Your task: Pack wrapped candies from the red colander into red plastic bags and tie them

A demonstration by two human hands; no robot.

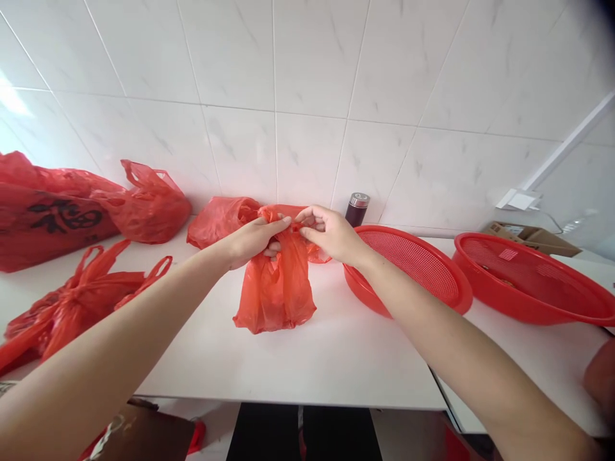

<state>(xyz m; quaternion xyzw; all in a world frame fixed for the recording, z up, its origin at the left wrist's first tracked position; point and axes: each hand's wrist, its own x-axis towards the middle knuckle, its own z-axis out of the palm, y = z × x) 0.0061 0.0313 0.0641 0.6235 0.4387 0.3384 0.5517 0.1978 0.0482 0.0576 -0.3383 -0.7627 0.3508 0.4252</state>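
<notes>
A thin red plastic bag hangs over the middle of the white table, its bottom spread out and slightly bulging. My left hand is closed on the gathered top of this bag, thumb uppermost. On the other side of the same top, my right hand pinches the plastic with thumb and fingertips. Both hands nearly meet at the bag's neck. Just behind them lies another red plastic bag, partly hidden by my left hand. What the held bag contains cannot be made out.
Tied red bags and a large red bag with a black character crowd the left. Right of my hands stand a red mesh basket, a second red basket and a dark flask. A cardboard box sits by the wall.
</notes>
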